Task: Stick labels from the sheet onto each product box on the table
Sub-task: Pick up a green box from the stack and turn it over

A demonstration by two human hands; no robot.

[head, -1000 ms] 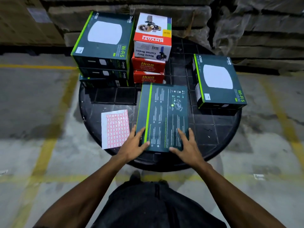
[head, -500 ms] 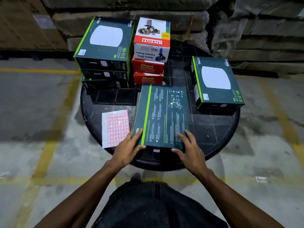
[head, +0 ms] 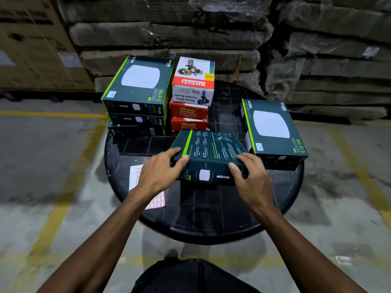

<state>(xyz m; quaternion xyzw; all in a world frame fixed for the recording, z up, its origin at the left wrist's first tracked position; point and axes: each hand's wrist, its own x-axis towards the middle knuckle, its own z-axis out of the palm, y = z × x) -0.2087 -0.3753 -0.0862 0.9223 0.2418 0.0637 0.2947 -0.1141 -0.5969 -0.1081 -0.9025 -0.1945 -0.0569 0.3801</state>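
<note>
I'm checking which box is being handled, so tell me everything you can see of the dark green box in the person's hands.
The dark green box is flat printed cardboard with a lime stripe, small white text and diagrams on its upward face, and a white device picture on the near side. It is tilted, near edge raised off the black table. The left hand grips its near left corner and the right hand its near right corner. No label shows on it.

Your colours, quick rundown

Dark teal box with a lime stripe, red-gridded white label sheet, black gridded worktop, red-and-white boxes behind.
</note>
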